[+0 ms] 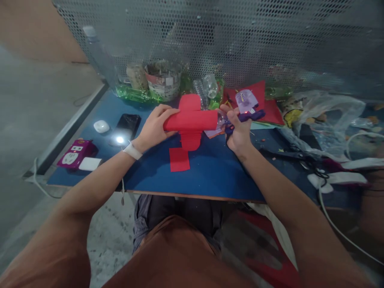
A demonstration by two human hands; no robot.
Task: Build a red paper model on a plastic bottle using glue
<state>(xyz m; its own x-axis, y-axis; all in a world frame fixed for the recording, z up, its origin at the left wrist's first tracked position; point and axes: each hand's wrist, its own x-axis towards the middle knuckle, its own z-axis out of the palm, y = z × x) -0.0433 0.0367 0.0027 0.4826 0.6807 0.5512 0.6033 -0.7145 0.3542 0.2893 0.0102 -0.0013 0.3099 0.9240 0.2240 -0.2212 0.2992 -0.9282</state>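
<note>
A clear plastic bottle wrapped in red sheet (195, 120) lies sideways above the table, like a toy plane with rounded red wings (190, 102) on its far and near sides. The near wing has rows of creases or slits. My left hand (157, 126) is closed around the wrapped left end. At the bare neck end, my right hand (238, 130) grips a dark purple tool (253, 116) with a small red light, which looks like a hot glue gun. Its tip is hard to make out. Below the bottle lies a red square piece (179, 160).
A phone (127, 126) with its light on, a white case (101, 127) and a purple power socket (77, 154) are at left. Behind stand green bottles (132, 94) and a newspaper-covered pot (164, 82) against a perforated metal panel (198, 44). Red sheets (271, 112), scissors-like black tools and plastic bags (327, 116) lie right.
</note>
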